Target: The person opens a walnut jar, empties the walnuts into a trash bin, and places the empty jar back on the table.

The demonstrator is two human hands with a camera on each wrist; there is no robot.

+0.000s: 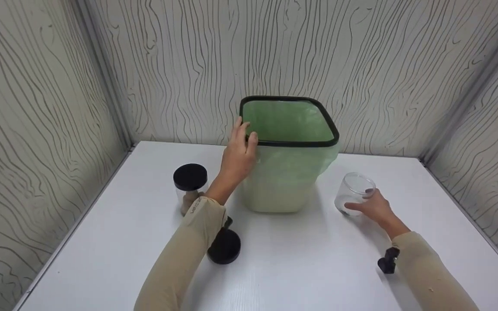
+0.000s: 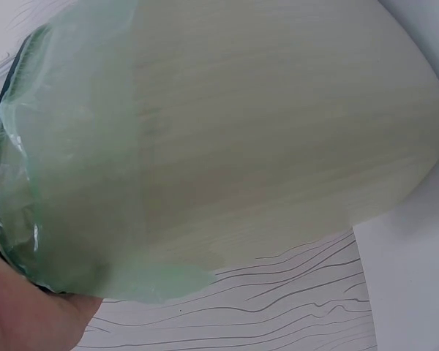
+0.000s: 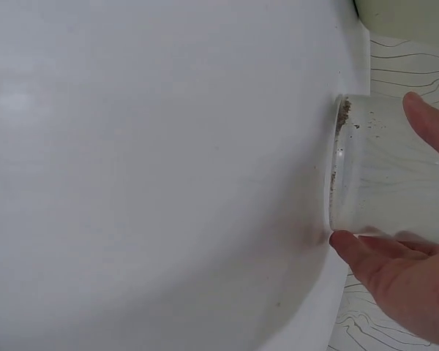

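Observation:
A pale bin [image 1: 275,190] with a green liner and black rim stands at the back middle. My left hand [image 1: 237,160] holds the rim's front left corner; in the left wrist view, the hand [image 2: 29,311] is at the lined edge of the bin [image 2: 263,146]. At the right, my right hand [image 1: 376,209] grips an uncapped clear jar [image 1: 348,196] round its side. Brown specks lie at the bottom of the jar [image 3: 388,168] in the right wrist view, with fingers of the hand [image 3: 417,285] on both sides.
Left of the bin stands a clear jar with a black lid [image 1: 190,177] and light brown pieces inside, partly behind my left forearm. A round black lid [image 1: 225,247] lies near that forearm on the white table [image 1: 292,268]. Patterned walls [image 1: 180,69] enclose the back and sides.

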